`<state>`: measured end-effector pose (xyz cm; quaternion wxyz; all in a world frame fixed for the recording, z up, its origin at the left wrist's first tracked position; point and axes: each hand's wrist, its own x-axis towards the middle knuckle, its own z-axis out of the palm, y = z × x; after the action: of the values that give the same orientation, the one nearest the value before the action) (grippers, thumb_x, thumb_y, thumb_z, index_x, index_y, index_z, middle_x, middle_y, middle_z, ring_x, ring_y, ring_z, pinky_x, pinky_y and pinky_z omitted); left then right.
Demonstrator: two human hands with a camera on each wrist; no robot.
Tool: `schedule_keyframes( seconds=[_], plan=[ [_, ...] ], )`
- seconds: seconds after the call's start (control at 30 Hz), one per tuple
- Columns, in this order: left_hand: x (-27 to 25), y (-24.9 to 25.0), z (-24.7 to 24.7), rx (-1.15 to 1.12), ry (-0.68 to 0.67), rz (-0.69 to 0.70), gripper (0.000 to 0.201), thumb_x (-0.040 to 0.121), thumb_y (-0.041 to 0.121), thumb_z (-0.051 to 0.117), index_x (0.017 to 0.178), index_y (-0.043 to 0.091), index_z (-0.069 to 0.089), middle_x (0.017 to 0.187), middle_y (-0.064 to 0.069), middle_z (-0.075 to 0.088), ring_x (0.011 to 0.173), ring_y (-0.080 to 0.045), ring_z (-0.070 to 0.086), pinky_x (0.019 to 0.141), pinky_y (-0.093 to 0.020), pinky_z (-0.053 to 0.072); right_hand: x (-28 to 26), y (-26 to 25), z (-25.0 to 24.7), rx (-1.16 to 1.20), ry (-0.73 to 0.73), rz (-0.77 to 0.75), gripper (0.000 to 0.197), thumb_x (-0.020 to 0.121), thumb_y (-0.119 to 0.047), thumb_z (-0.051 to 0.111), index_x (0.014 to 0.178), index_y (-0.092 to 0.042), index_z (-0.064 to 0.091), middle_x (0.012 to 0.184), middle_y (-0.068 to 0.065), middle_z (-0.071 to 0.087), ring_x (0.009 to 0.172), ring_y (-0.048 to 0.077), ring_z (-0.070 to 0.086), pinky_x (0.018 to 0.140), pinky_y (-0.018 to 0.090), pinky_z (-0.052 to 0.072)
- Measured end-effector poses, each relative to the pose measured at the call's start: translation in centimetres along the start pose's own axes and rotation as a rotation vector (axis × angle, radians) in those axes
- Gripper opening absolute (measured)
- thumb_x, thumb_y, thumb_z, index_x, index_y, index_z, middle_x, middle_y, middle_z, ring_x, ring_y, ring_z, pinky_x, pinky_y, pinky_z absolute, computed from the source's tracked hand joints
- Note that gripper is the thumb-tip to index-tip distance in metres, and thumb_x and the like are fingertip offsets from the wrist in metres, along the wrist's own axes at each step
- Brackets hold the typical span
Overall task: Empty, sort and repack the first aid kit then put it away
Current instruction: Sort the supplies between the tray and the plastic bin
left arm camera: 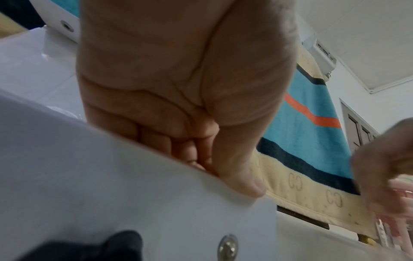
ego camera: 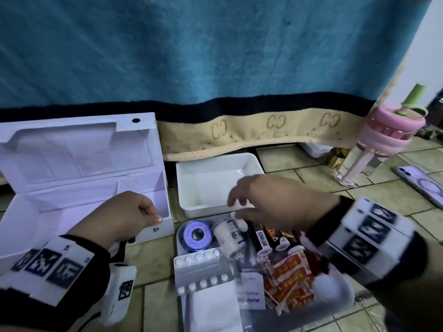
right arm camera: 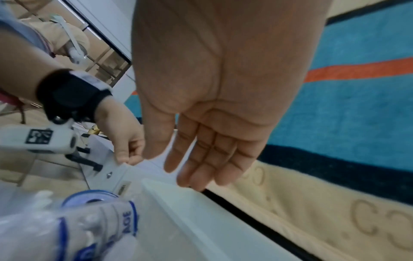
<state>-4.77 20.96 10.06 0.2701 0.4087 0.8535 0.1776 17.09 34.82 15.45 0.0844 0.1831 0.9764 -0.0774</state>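
The white first aid box [ego camera: 96,192] lies open on the floor at the left, lid raised and its inside bare. My left hand [ego camera: 152,215] pinches the box's front right corner, thumb outside [left arm camera: 243,183] and fingers inside; the right wrist view shows the same hold [right arm camera: 129,157]. My right hand [ego camera: 236,209] hovers open and holds nothing [right arm camera: 196,169], just above a bandage roll [ego camera: 226,236]. The roll lies in a flat tray [ego camera: 177,240] beside a zinc oxide tape roll [ego camera: 196,234], pill blisters [ego camera: 203,269], an alcohol pad [ego camera: 251,293] and orange plasters [ego camera: 290,283].
An empty white bin [ego camera: 203,210] stands behind the tray. A blue blanket [ego camera: 215,56] hangs down along the back. At the right on the tiled floor stand a pink water bottle [ego camera: 383,144] and a phone [ego camera: 424,183].
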Motion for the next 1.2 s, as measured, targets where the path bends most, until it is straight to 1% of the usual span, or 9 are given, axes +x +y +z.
schedule_keyframes(
  seconds=[0.13,0.3,0.47,0.63,0.77,0.9,1.03,1.13,1.2],
  plan=[
    [0.1,0.0,0.0,-0.001,-0.014,-0.002,0.013,0.079,0.027,0.074,0.070,0.018,0.070,0.075,-0.006,0.071,0.074,-0.027,0.069,0.064,-0.026,0.047,4.8,-0.2,1.4,-0.059,-0.170,0.046,0.041,0.094,-0.020,0.049,0.134,-0.031,0.045,0.138,-0.007,0.045,0.123,0.017,0.046,0.102,0.032,0.036],
    [0.2,-0.1,0.0,-0.030,-0.028,-0.023,0.014,0.077,0.030,0.075,0.070,0.019,0.070,0.078,-0.005,0.072,0.079,-0.027,0.069,0.074,-0.030,0.053,7.1,-0.9,1.5,-0.041,-0.345,0.007,0.058,0.085,0.004,0.045,0.133,-0.028,0.048,0.135,0.000,0.050,0.120,0.020,0.048,0.083,0.027,0.038],
    [0.4,-0.3,0.0,-0.035,-0.028,-0.042,0.014,0.078,0.031,0.075,0.071,0.021,0.070,0.079,-0.003,0.071,0.080,-0.025,0.069,0.072,-0.028,0.051,7.6,-0.8,1.9,-0.036,-0.395,0.005,0.062,0.084,0.005,0.048,0.136,-0.029,0.043,0.137,0.002,0.048,0.120,0.022,0.048,0.084,0.027,0.037],
    [0.5,-0.3,-0.1,0.004,-0.032,-0.023,0.015,0.078,0.031,0.074,0.067,0.022,0.067,0.071,0.000,0.067,0.076,-0.025,0.068,0.069,-0.026,0.048,5.8,0.4,0.2,0.143,-0.232,0.019,0.057,0.089,-0.004,0.056,0.135,-0.035,0.043,0.131,-0.012,0.052,0.116,0.010,0.050,0.093,0.021,0.039],
    [0.1,0.0,0.7,0.116,0.069,0.030,0.023,0.083,0.029,0.069,0.063,0.024,0.059,0.068,0.008,0.060,0.063,-0.012,0.056,0.059,-0.025,0.039,1.7,2.8,-1.7,0.221,0.058,0.139,0.035,0.090,-0.017,0.058,0.123,-0.029,0.055,0.111,-0.010,0.062,0.099,0.010,0.058,0.083,0.019,0.041],
    [-1.3,0.6,1.7,0.300,0.211,0.092,0.027,0.086,0.020,0.060,0.062,0.028,0.050,0.075,0.011,0.057,0.077,-0.013,0.057,0.065,-0.026,0.042,-2.8,5.2,-0.8,0.171,0.092,0.324,0.026,0.087,-0.027,0.062,0.112,-0.031,0.061,0.092,-0.014,0.065,0.087,0.008,0.060,0.083,0.027,0.049],
    [-3.7,4.9,2.5,0.402,0.393,0.299,0.017,0.084,0.014,0.053,0.088,0.029,0.061,0.096,0.002,0.058,0.092,-0.023,0.060,0.077,-0.034,0.047,-6.1,6.6,1.1,0.262,0.085,0.432,0.024,0.084,-0.028,0.067,0.107,-0.030,0.062,0.087,-0.014,0.066,0.082,0.008,0.064,0.079,0.028,0.052],
    [-4.7,9.0,3.8,0.259,0.331,0.574,0.021,0.080,0.021,0.047,0.090,0.024,0.065,0.093,0.003,0.061,0.091,-0.022,0.062,0.080,-0.037,0.049,-7.3,7.1,2.7,0.308,0.081,0.478,0.027,0.084,-0.027,0.067,0.111,-0.028,0.062,0.099,-0.010,0.065,0.088,0.008,0.062,0.079,0.024,0.051],
    [-4.5,11.1,5.2,0.268,0.176,0.588,0.023,0.088,0.035,0.046,0.105,0.028,0.059,0.107,0.007,0.055,0.106,-0.015,0.053,0.094,-0.036,0.041,-7.6,7.0,3.4,0.290,0.075,0.469,0.030,0.085,-0.027,0.066,0.114,-0.030,0.061,0.106,-0.012,0.061,0.097,0.008,0.059,0.079,0.020,0.045]
  ],
)
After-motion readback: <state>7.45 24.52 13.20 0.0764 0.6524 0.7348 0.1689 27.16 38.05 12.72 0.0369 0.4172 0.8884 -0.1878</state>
